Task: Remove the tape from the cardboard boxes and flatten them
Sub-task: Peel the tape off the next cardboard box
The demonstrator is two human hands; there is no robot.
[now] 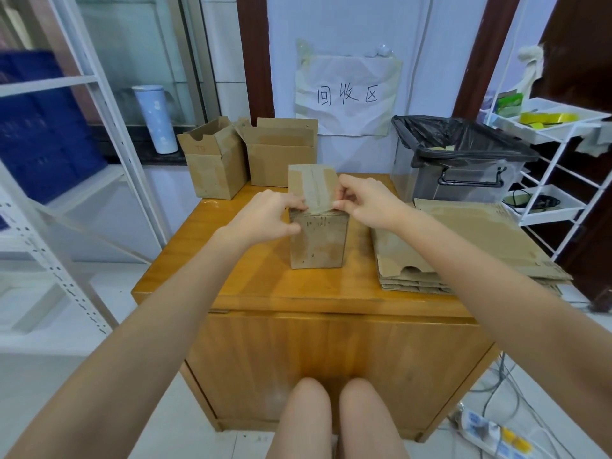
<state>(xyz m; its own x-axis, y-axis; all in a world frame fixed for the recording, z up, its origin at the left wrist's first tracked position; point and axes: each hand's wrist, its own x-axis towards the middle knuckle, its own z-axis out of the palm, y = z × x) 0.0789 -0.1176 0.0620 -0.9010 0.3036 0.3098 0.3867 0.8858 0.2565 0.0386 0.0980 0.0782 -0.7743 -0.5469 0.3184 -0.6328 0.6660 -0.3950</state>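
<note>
A small closed cardboard box [318,241] stands upright in the middle of the wooden table [258,286]. A strip of clear tape [317,188] runs over its top. My left hand [265,215] presses on the box's top left edge, fingers at the tape's near end. My right hand [366,202] pinches the tape's near end at the front top edge. Two open-topped boxes [215,160] [281,154] wait at the back left of the table. A stack of flattened cardboard [463,246] lies on the right.
A clear bin lined with a black bag [463,150] stands at the back right, with tape scraps inside. A white wire rack [549,154] is to the right, white metal shelving [82,160] to the left. A power strip and cables [490,429] lie on the floor.
</note>
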